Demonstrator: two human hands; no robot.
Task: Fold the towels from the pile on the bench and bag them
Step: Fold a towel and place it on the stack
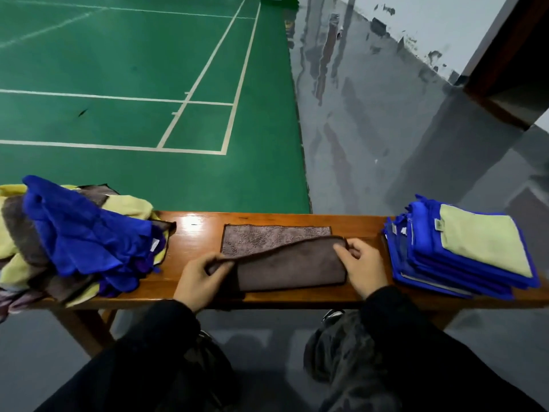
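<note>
Slippage threatens: left hand [198, 273] and right hand [361, 264] each pinch a corner of the brown-edged grey microfibre towel [285, 260] mid-fold on the glossy wooden bench [196, 230] (edges may misalign).

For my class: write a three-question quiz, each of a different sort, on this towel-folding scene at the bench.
1. True or false: the brown towel lies fully flat on the bench.
2. Which colour tops the folded stack? A red, B pale green, C brown.
3. Fill in: the unfolded pile lies beside the person's ____ hand.

Key:
1. False; the left hand and right hand each pinch a corner, with the near half lifted over the far half.
2. B.
3. Left.
</note>
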